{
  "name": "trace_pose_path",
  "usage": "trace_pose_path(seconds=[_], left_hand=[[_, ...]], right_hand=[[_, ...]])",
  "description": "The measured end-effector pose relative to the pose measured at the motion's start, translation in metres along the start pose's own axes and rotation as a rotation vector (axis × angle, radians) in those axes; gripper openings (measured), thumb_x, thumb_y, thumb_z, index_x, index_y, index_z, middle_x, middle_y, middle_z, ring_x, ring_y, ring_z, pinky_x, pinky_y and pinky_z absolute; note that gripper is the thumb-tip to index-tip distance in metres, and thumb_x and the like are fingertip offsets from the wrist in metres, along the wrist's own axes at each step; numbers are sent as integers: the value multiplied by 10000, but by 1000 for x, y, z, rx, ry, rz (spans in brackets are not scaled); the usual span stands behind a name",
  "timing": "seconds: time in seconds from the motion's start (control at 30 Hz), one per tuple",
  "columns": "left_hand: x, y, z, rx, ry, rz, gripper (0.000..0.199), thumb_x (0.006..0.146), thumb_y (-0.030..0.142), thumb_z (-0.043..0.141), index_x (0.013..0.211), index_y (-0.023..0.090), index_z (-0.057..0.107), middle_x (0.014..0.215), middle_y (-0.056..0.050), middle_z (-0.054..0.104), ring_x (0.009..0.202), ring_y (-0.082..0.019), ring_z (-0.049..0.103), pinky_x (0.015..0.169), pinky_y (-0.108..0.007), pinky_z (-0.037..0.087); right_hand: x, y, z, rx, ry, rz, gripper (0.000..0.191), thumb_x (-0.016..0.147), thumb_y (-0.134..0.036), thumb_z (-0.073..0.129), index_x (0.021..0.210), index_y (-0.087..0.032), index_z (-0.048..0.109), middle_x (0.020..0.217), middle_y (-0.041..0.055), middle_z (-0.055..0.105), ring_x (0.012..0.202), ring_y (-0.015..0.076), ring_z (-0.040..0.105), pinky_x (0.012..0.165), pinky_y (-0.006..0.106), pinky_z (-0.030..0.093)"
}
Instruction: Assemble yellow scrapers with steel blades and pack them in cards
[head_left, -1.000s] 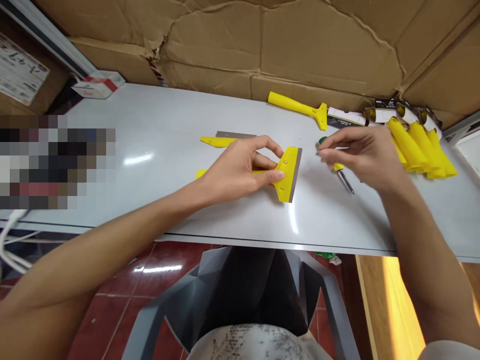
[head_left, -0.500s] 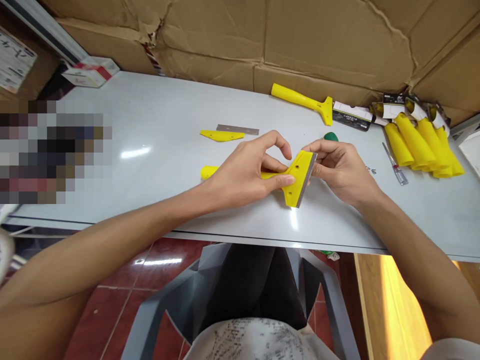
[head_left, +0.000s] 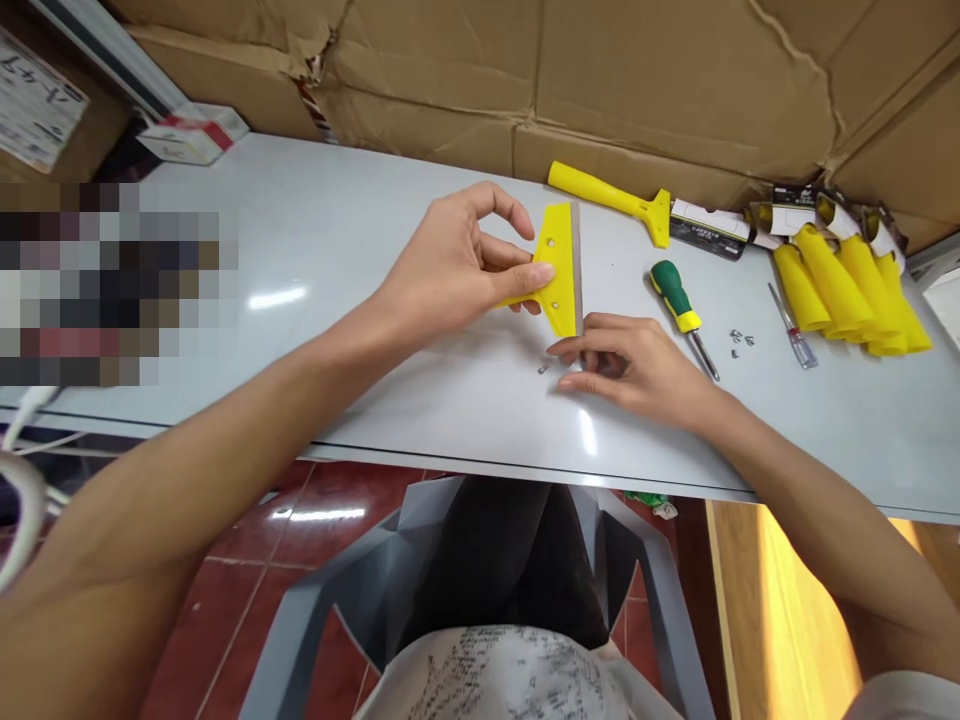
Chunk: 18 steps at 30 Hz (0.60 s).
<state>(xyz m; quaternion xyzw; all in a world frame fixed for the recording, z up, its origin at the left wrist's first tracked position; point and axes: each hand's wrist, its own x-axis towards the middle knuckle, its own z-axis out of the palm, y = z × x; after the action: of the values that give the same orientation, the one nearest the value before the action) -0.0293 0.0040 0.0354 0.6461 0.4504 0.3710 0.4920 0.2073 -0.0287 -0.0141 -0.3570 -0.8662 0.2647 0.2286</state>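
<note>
Just above the middle of the frame, the left grip (head_left: 450, 265) is closed on a flat yellow plastic scraper (head_left: 563, 250), whose thin grey metal blade (head_left: 577, 270) faces right. The right grip (head_left: 637, 368), right of centre, is open, thumb and fingers parted beside a tiny silver metal screw (head_left: 542, 370) on the glossy white counter (head_left: 337, 250). A screwdriver with a green-and-yellow handle (head_left: 673, 290) lies right of centre, with small silver metal pieces (head_left: 736, 337) farther right.

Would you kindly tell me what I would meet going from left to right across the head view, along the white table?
White-and-red box, yellow scraper in the left hand, green-handled screwdriver, group of small metal pieces, yellow handles.
</note>
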Motion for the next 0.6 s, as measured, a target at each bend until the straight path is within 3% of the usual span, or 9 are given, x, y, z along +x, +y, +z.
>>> trace_pose_path(seconds=[0.17, 0.33, 0.5, 0.6], left_hand=[[0, 0, 0, -28, -11, 2, 490, 743, 410, 923, 964, 268, 510, 762, 72, 802, 682, -156, 715, 742, -357, 570], [1, 4, -6, -93, -13, -10, 502, 724, 343, 948, 963, 258, 514, 739, 69, 798, 663, -140, 709, 692, -312, 549], [2, -2, -6, -50, -106, -23, 438, 766, 334, 885, 982, 260, 511, 782, 27, 811, 656, -158, 726, 685, -307, 557], [1, -6, -2, 15, -172, -15, 408, 785, 383, 838, 977, 263, 499, 812, 2, 816, 666, -180, 755, 686, -309, 586]], right_hand=[[0, 2, 13, -63, 6, -82, 185, 1014, -313, 636, 1073, -241, 797, 1039, 72, 710, 896, 183, 674, 799, 335, 513], [1, 1, 4, -139, -22, -54, 199, 1024, -241, 566, 1011, -191, 758, 1077, 99, 720, 948, 212, 684, 829, 359, 522], [-1, 4, -12, 2, 210, 120, 92, 922, -239, 675, 917, -194, 756, 804, 15, 742, 683, 143, 645, 684, 300, 519], [-1, 5, -17, 154, 299, 167, 180, 903, -235, 667, 1039, -216, 784, 928, 26, 772, 785, 153, 697, 666, 275, 547]])
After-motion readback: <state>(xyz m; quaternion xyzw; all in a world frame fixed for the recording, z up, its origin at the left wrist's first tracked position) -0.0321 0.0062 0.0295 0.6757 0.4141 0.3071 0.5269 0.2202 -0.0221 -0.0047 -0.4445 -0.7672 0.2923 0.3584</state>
